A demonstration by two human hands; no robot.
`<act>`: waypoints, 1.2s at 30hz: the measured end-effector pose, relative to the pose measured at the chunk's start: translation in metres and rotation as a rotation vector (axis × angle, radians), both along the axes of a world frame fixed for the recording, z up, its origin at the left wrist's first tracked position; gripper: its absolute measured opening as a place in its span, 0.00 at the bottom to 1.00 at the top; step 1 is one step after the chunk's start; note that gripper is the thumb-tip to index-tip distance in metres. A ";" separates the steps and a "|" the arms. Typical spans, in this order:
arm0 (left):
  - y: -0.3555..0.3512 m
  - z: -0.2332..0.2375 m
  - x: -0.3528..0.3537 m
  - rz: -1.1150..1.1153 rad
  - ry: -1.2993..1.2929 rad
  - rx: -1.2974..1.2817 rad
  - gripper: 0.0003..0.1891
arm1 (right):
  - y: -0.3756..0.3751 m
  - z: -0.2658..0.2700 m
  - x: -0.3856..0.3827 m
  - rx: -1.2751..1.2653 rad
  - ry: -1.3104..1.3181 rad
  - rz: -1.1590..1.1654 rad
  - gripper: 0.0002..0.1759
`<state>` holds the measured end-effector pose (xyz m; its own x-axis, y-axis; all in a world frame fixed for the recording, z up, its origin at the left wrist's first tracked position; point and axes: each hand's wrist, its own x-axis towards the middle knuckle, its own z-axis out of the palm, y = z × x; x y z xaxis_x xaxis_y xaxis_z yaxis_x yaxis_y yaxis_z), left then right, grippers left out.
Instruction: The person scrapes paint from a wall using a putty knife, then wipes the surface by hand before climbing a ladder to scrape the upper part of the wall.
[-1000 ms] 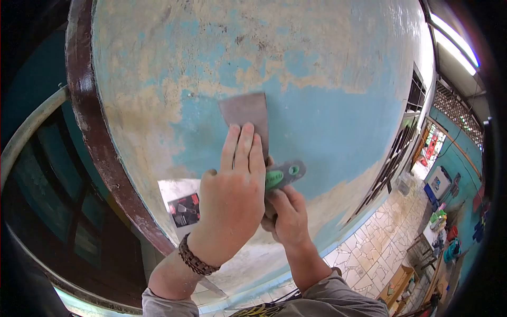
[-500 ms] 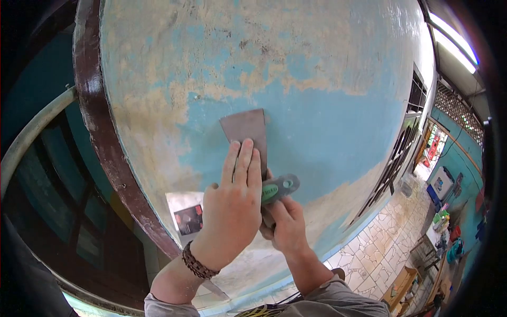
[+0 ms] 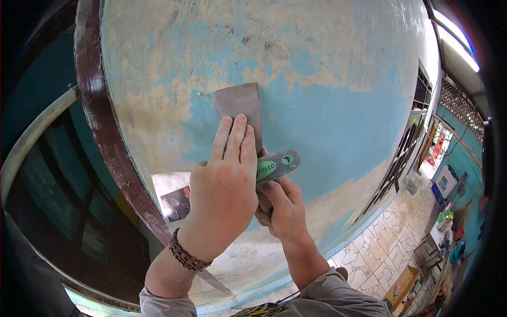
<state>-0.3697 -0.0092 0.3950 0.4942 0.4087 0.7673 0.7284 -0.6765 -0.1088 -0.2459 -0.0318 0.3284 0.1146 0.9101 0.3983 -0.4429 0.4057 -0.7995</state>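
A grey, broad-bladed putty knife (image 3: 238,99) lies against the blue, patchy wall (image 3: 327,127). My left hand (image 3: 224,182) is open, with straight fingers pressed flat on this blade and the thumb tucked at its side. My right hand (image 3: 282,206) is closed just below, its fingers curled round a grip that is mostly hidden. Between the hands, a black-and-green scraper handle (image 3: 277,165) with a hanging hole sticks out to the right. Left of my wrist shows a shiny plate with a dark label (image 3: 176,203); how it joins the handle is hidden.
A brown door frame (image 3: 108,124) bounds the wall on the left, beside a curved pipe (image 3: 37,127). Window bars (image 3: 401,153) line its right side. A stone-tiled floor (image 3: 380,235) runs below, with a wooden box (image 3: 404,288) and a cluttered table (image 3: 441,232) at the right.
Both hands have moved up the wall and slightly left, carrying the putty knife and the green-and-black handle along. The shiny plate has shifted up and left too.
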 end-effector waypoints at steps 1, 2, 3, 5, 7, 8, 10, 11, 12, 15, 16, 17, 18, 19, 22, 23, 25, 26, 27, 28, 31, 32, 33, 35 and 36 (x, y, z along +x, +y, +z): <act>-0.001 -0.002 -0.001 -0.010 -0.005 -0.001 0.33 | -0.001 -0.002 -0.002 -0.011 0.003 -0.007 0.11; -0.003 -0.006 -0.002 -0.021 -0.009 0.002 0.33 | -0.004 -0.005 -0.005 -0.019 0.007 -0.014 0.11; -0.003 -0.010 -0.002 -0.034 -0.012 0.003 0.33 | -0.007 -0.008 -0.006 -0.028 0.012 -0.023 0.11; -0.003 -0.019 -0.003 -0.043 0.001 -0.007 0.33 | -0.012 -0.010 -0.009 -0.057 0.040 -0.035 0.10; 0.000 -0.016 -0.004 -0.021 0.021 0.014 0.32 | -0.009 -0.006 -0.011 -0.050 0.045 -0.035 0.11; 0.004 -0.006 -0.005 0.005 0.033 0.037 0.33 | -0.003 0.001 -0.009 -0.032 0.036 -0.029 0.11; 0.003 0.003 -0.005 0.037 0.047 0.055 0.33 | 0.000 0.003 -0.008 0.003 0.030 -0.006 0.11; 0.001 0.005 -0.006 0.045 0.050 0.051 0.33 | 0.001 0.002 -0.008 0.021 0.034 0.012 0.10; 0.001 0.007 -0.006 0.053 0.054 0.051 0.34 | 0.001 0.002 -0.008 0.043 0.039 0.031 0.10; -0.001 -0.018 -0.012 -0.002 0.082 0.023 0.33 | -0.014 -0.011 -0.014 -0.071 0.050 -0.019 0.10; -0.002 -0.020 -0.013 0.029 0.106 0.003 0.33 | -0.011 -0.010 -0.013 -0.049 0.050 -0.001 0.09; -0.001 -0.015 -0.015 0.025 0.090 0.018 0.33 | -0.008 -0.008 -0.013 -0.032 0.052 0.016 0.09; 0.000 -0.006 -0.015 0.020 0.072 0.027 0.34 | -0.006 -0.007 -0.012 -0.022 0.054 0.033 0.09; 0.001 0.000 -0.016 0.018 0.050 0.038 0.34 | -0.002 -0.003 -0.013 0.004 0.045 0.034 0.09; -0.004 0.009 -0.018 -0.027 -0.007 -0.026 0.34 | 0.002 0.000 -0.019 0.042 0.036 0.024 0.09; -0.004 0.004 -0.019 -0.030 0.001 -0.019 0.34 | -0.003 -0.006 -0.021 0.027 0.042 0.010 0.10; -0.004 -0.011 -0.018 -0.043 0.018 -0.009 0.34 | -0.004 -0.010 -0.020 0.006 0.034 -0.011 0.10; -0.001 -0.010 -0.018 -0.049 0.008 0.007 0.35 | -0.003 -0.009 -0.019 0.001 0.022 -0.015 0.10; 0.001 -0.006 -0.019 -0.055 -0.003 0.014 0.35 | -0.003 -0.010 -0.018 -0.012 0.009 -0.020 0.10; 0.002 -0.003 -0.019 -0.060 -0.019 0.022 0.35 | -0.001 -0.009 -0.017 0.007 0.013 -0.006 0.10; -0.003 0.005 -0.021 0.035 0.074 -0.018 0.33 | 0.003 -0.007 -0.015 0.053 0.008 0.022 0.10; -0.004 0.001 -0.020 0.000 0.034 -0.021 0.34 | 0.001 -0.010 -0.017 0.056 0.007 0.012 0.10; -0.005 -0.007 -0.020 -0.039 -0.002 -0.027 0.34 | -0.002 -0.013 -0.019 0.056 0.009 -0.001 0.10; -0.004 -0.010 -0.021 -0.090 -0.041 -0.013 0.35 | -0.006 -0.010 -0.024 0.013 0.006 -0.029 0.10; -0.001 -0.006 -0.022 -0.099 -0.051 0.001 0.36 | -0.007 -0.008 -0.025 -0.008 0.000 -0.040 0.10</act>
<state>-0.3916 -0.0102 0.3887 0.4922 0.3590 0.7930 0.6627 -0.7452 -0.0740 -0.2706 -0.0387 0.3200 0.1512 0.9077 0.3914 -0.4259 0.4171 -0.8029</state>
